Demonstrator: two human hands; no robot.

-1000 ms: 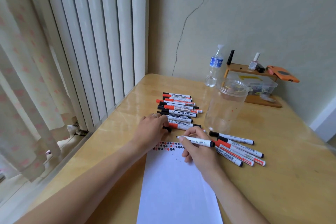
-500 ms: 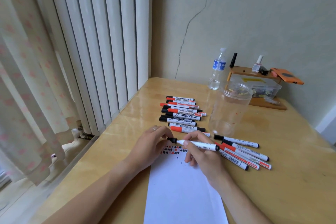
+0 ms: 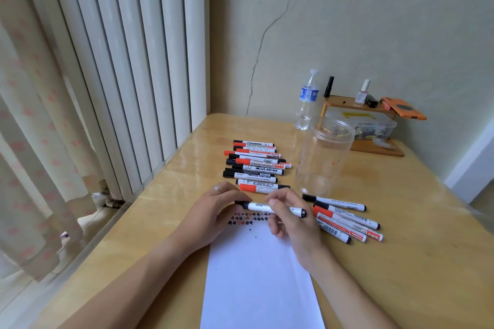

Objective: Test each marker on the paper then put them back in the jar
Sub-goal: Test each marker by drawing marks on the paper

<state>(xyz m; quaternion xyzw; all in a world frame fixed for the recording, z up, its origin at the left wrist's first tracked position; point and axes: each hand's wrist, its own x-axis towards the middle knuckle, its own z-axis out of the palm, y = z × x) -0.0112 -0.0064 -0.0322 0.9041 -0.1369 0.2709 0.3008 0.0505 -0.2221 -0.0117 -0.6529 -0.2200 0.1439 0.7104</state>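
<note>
A white marker with a black cap (image 3: pixel 260 206) lies level just above the top of the white paper (image 3: pixel 259 275). My right hand (image 3: pixel 292 219) grips its barrel. My left hand (image 3: pixel 213 211) pinches its black cap at the left end. Rows of small black and red test marks (image 3: pixel 247 218) run along the paper's top edge. Several black and red markers (image 3: pixel 255 164) lie in a stack behind my hands. Another bunch of markers (image 3: pixel 344 218) lies to the right. The clear plastic jar (image 3: pixel 324 157) stands upright and open behind that bunch, with no markers inside.
A water bottle (image 3: pixel 307 100) stands at the back by the wall. A small wooden shelf (image 3: pixel 361 109) with bottles, an orange case and a clear box sits at the back right. White radiator columns (image 3: pixel 128 61) and a curtain run along the table's left edge.
The cap in my left hand has gone onto the marker's tip. One second ago the tip was bare over the marks; now the capped marker is held level between both hands.
</note>
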